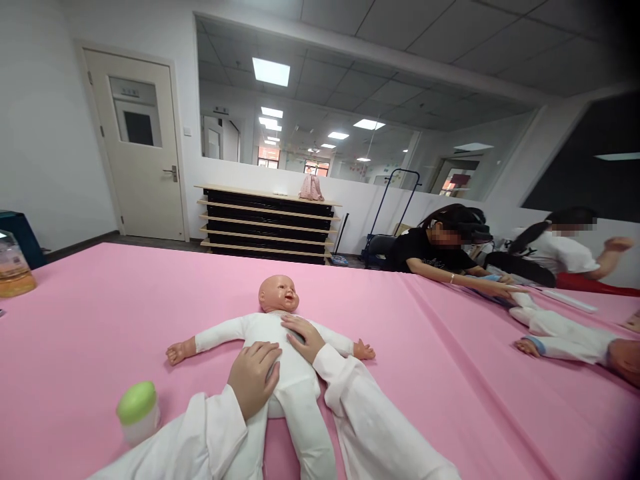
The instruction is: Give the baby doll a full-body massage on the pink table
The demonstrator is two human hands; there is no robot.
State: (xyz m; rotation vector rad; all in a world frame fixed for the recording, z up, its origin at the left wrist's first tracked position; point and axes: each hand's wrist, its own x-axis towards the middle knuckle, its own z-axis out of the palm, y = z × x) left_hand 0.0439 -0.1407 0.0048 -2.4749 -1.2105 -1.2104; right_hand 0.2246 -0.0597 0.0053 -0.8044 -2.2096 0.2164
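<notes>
A baby doll with a white cloth body lies on its back on the pink-covered table, head away from me and arms spread. My left hand rests on the left side of its belly, fingers stretched out over the cloth. Higher up, on the right side of the chest, lies my right hand, its fingers also extended and flat. Neither hand grips anything. Left of the doll's legs stands a small white jar with a green lid.
A bottle of amber liquid stands at the table's left edge. At the right, a person in black reaches toward a second doll. Another person in white sits behind. Stacked boards stand beyond the table.
</notes>
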